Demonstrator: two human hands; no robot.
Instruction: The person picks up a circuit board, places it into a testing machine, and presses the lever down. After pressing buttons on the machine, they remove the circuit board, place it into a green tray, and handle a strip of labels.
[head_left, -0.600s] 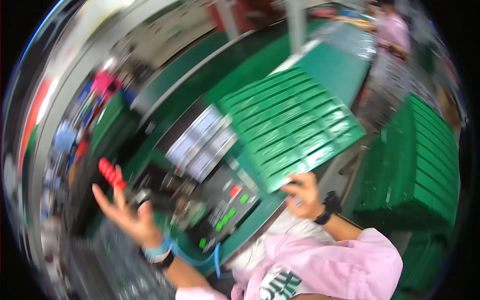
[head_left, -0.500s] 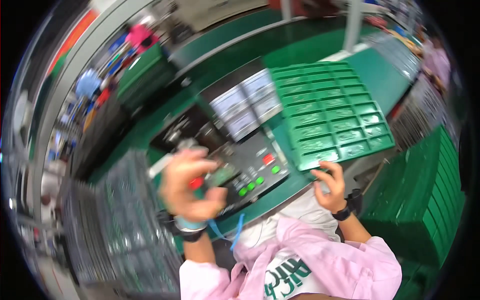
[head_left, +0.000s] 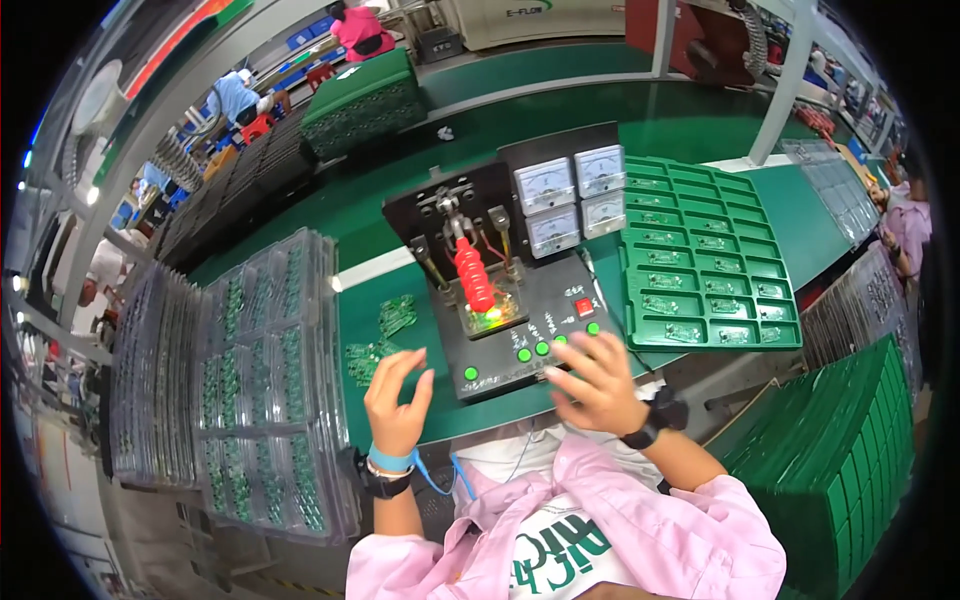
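My left hand [head_left: 398, 402] is held in the air with thumb and fingers apart, near loose green circuit boards [head_left: 397, 316] on the bench. It holds nothing. My right hand [head_left: 600, 385] has its fingers spread over the front right edge of a black test fixture [head_left: 530, 345], close to its green buttons [head_left: 541, 348]; whether a fingertip touches one cannot be made out. On the fixture, a toggle clamp with a red ribbed handle [head_left: 474, 275] stands above a small board seat [head_left: 497, 316], where a yellow-green light glows. Analog meters [head_left: 553, 232] stand behind.
A green compartment tray [head_left: 712, 335] with boards lies to the right. Clear plastic trays of boards [head_left: 265, 400] are stacked at the left. More green trays [head_left: 835, 460] stand at lower right. A blue wrist cord [head_left: 430, 480] hangs from my left wrist. Other people work farther off.
My left hand has moved off the fixture toward the near left. My right hand has gone from the green tray's edge to the button side. The view has turned, and a light now shows.
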